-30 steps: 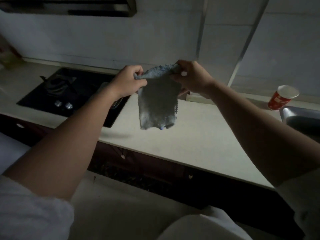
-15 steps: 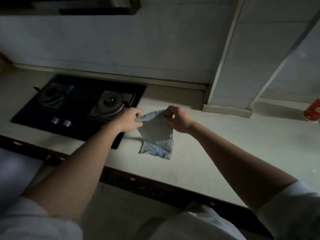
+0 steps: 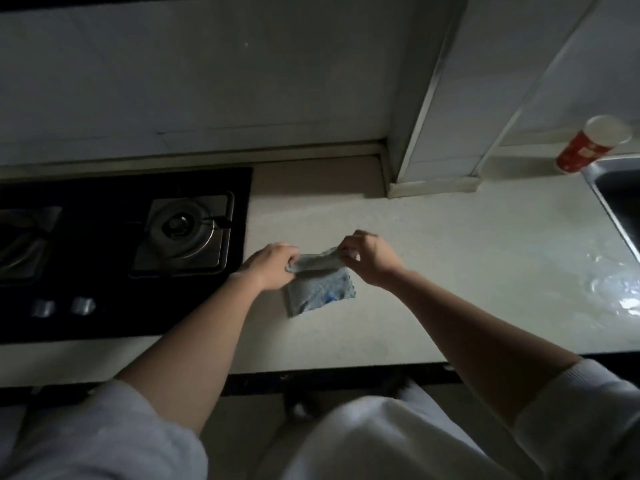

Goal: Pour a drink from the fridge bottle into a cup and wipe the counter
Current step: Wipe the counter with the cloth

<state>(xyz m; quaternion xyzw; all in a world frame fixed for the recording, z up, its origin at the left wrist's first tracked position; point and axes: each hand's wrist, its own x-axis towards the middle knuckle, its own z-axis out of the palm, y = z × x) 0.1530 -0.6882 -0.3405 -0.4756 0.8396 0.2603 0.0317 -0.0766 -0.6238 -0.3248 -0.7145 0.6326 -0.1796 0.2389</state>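
A grey-blue cloth (image 3: pixel 317 292) lies partly on the pale counter (image 3: pixel 433 271), its top edge lifted. My left hand (image 3: pixel 272 266) pinches the cloth's left top corner, and my right hand (image 3: pixel 367 258) pinches the right top corner. The lower part of the cloth rests flat on the counter just right of the hob. A red paper cup (image 3: pixel 588 145) with a white inside stands at the far right, beside the sink. No bottle is in view.
A black gas hob (image 3: pixel 121 244) with two burners and two knobs fills the left. A steel sink (image 3: pixel 620 199) sits at the right edge, with a wet shiny patch (image 3: pixel 609 289) on the counter in front of it. A tiled wall and a boxed column stand behind.
Both hands have lowered the cloth from mid-air down onto the counter beside the hob. Its lower half now lies flat on the surface.
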